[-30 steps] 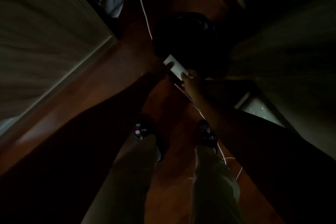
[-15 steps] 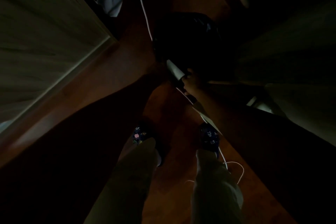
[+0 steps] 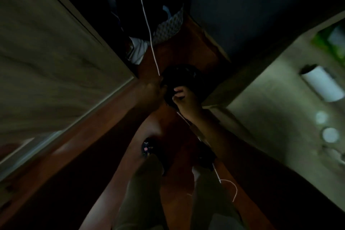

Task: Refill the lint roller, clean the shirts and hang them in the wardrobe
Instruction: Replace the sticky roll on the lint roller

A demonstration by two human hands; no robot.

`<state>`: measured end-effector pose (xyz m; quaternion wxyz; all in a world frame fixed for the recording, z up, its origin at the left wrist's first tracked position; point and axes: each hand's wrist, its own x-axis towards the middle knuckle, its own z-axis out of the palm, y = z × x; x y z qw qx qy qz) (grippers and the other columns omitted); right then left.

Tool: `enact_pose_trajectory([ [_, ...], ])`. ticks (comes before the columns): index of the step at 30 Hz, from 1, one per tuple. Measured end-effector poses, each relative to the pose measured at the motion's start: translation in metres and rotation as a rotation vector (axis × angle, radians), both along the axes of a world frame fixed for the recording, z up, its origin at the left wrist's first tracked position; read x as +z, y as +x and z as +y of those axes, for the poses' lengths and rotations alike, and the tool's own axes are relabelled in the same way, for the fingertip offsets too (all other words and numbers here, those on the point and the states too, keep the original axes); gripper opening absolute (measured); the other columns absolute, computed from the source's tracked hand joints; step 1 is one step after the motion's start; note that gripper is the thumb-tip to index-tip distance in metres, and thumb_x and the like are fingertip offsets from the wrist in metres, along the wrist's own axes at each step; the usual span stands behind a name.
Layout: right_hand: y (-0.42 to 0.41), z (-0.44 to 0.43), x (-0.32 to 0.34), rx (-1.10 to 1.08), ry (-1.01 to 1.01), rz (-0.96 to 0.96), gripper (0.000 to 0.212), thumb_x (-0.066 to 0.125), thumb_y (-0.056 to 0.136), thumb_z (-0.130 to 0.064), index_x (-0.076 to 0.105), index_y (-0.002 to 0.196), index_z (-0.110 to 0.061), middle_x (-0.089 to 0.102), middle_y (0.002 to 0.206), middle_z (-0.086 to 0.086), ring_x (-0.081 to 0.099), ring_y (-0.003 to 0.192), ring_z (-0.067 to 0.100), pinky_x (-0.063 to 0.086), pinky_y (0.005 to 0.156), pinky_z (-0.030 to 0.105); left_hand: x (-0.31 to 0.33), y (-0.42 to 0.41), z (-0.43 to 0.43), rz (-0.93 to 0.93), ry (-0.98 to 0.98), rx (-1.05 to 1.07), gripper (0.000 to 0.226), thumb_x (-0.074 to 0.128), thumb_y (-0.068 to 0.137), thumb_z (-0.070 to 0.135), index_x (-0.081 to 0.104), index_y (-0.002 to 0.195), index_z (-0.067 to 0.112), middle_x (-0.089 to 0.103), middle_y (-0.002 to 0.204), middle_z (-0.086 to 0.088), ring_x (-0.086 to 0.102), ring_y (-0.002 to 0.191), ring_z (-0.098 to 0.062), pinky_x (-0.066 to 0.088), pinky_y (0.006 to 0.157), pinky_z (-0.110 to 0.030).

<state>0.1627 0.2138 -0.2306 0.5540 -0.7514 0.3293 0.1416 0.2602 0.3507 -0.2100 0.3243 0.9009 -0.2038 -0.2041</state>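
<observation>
**Noting the white tube gone from both grips**

A second ago we hold a white tube between the two grips, over the black bag (image 3: 183, 75) on the floor (image 3: 186, 46). Now no tube shows anywhere.

Left grip (image 3: 151, 90) and right grip (image 3: 186, 101) sit close together at the near edge of the bag. The right grip's fingers are curled and the left looks bunched too. Whether either one clamps the bag's rim, a dark handle or nothing at all, we cannot tell: too dim.

We judge that the tube went into the bag. If so, the spent core is discarded and the refill step is half done. We cannot make out the lint roller itself.

A white roll (image 3: 322, 85) lies on the tabletop (image 3: 270, 117) to our right, well apart from both grips. It is likely the fresh refill.

A heap of clothes (image 3: 149, 5) lies beyond the bag. A white cord (image 3: 147, 24) runs down from it, past the bag and toward our feet.

Cleaning and hanging the shirts look not yet begun.
</observation>
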Motion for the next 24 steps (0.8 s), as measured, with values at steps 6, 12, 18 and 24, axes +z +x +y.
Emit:
enact_pose_trajectory([
  [6, -0.042, -0.061, 0.15, -0.019, -0.009, -0.175, 0.026, 0.059, 0.095, -0.017, 0.06, 0.12, -0.018, 0.067, 0.114, 0.002, 0.065, 0.097, 0.013, 0.054, 0.085, 0.032, 0.142, -0.041, -0.061, -0.095, -0.134, -0.005, 0.039, 0.052, 0.09, 0.029, 0.066, 0.117, 0.005, 0.072, 0.104, -0.01, 0.068, 0.087, -0.023, 0.048, 0.075, -0.028],
  [12, -0.137, -0.162, 0.208, -0.139, -0.224, -0.252, 0.02, 0.062, 0.093, -0.018, 0.064, 0.113, -0.019, 0.068, 0.107, -0.006, 0.064, 0.093, 0.007, 0.049, 0.078, 0.019, 0.192, -0.106, -0.151, -0.135, -0.217, -0.066, 0.026, 0.065, 0.091, 0.013, 0.068, 0.116, 0.004, 0.072, 0.101, -0.005, 0.062, 0.086, -0.011, 0.036, 0.071, -0.001],
  [18, -0.238, -0.243, 0.189, -0.141, -0.498, -0.181, 0.016, 0.063, 0.091, -0.015, 0.062, 0.106, -0.018, 0.066, 0.098, -0.002, 0.064, 0.088, 0.014, 0.051, 0.076, 0.024, 0.18, -0.166, -0.224, -0.075, -0.15, -0.274, 0.039, 0.068, 0.093, 0.02, 0.062, 0.13, 0.008, 0.066, 0.126, -0.01, 0.06, 0.116, -0.026, 0.039, 0.098, -0.023],
  [24, -0.277, -0.276, 0.167, -0.145, -0.651, -0.022, 0.023, 0.06, 0.086, -0.039, 0.061, 0.106, -0.028, 0.063, 0.104, -0.009, 0.058, 0.101, 0.012, 0.039, 0.101, 0.034, 0.173, -0.184, -0.305, -0.212, -0.058, -0.539, 0.062, 0.072, 0.084, 0.012, 0.051, 0.143, 0.013, 0.054, 0.144, -0.011, 0.046, 0.136, -0.029, 0.04, 0.112, -0.047],
])
